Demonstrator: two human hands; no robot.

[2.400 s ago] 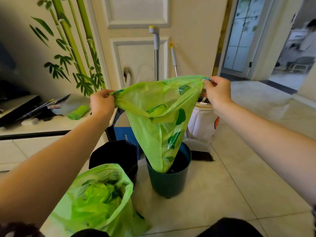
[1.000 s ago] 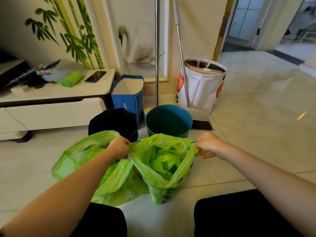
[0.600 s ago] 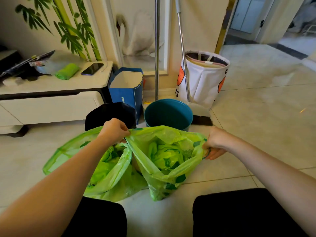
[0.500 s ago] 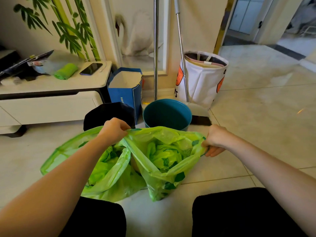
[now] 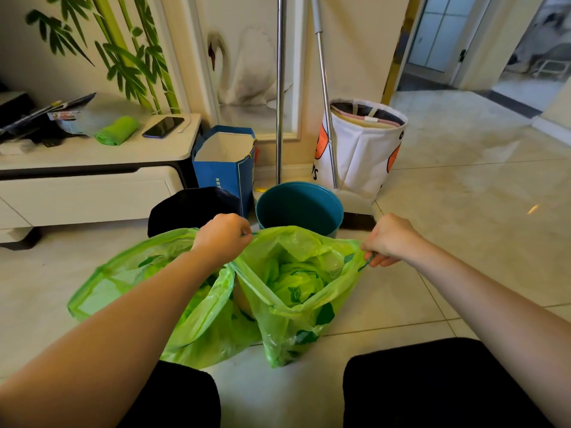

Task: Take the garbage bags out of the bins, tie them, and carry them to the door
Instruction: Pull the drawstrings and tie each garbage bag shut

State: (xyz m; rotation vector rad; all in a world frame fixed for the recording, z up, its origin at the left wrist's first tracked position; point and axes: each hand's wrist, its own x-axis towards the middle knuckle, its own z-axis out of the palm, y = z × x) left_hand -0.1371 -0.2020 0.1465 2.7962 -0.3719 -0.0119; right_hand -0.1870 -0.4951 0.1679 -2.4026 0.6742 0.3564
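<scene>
Pale tiled floor [image 5: 463, 211] under two green garbage bags [image 5: 296, 291], teal bin [image 5: 299, 208], black bin [image 5: 191, 208].

two bags [image 5: 296, 291] side by side on floor, bins [image 5: 299, 205] behind.

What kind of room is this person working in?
Probably a home living area: tiled floor, a low white cabinet holding a phone, and a broom leaning by a door.
</scene>
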